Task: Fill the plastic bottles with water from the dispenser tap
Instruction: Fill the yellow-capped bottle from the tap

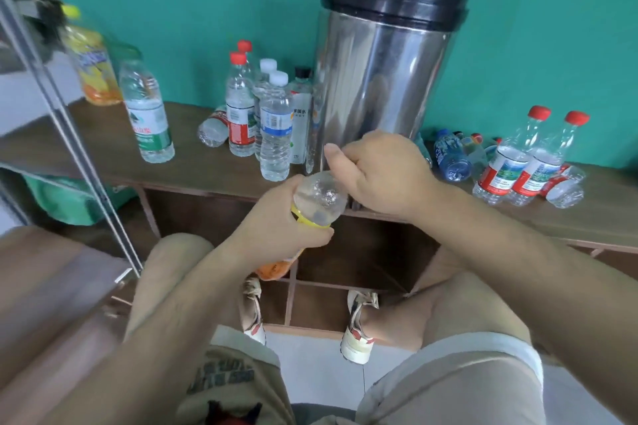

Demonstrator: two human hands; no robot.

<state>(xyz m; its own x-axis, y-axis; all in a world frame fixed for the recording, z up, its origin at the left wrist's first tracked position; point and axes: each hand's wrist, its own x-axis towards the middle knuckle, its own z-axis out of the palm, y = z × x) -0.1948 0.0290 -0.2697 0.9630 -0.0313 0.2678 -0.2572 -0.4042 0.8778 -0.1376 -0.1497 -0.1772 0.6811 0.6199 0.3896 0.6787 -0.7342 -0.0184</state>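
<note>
on my feed the biggest thing is the long brown wooden desk (602, 214) against the teal wall. on it stands the tall round stainless-steel water dispenser with a black lid (379, 79), upright, near the desk's front edge.

the left hand (276, 221) is wrapped round the clear plastic bottle with a yellow label (321, 197), fingers curled tight about its body. the bottle is tilted, its upper end raised to the foot of the dispenser, just under the right hand (383, 176). the right hand's fingers are curled in with the thumb sticking up, right at the dispenser's base. the hand itself hides what it closes on, so i cannot tell if it grips anything.

left of the dispenser i see a large yellow-labelled bottle with a yellow cap (91, 59) and a green-labelled clear bottle (148, 117). a tight cluster of upright red- and white-capped clear bottles (272, 128) stands just beside the dispenser. on the right are two leaning red-capped bottles (518, 162), with a blue bottle lying on its side (452, 159) near them.
</note>
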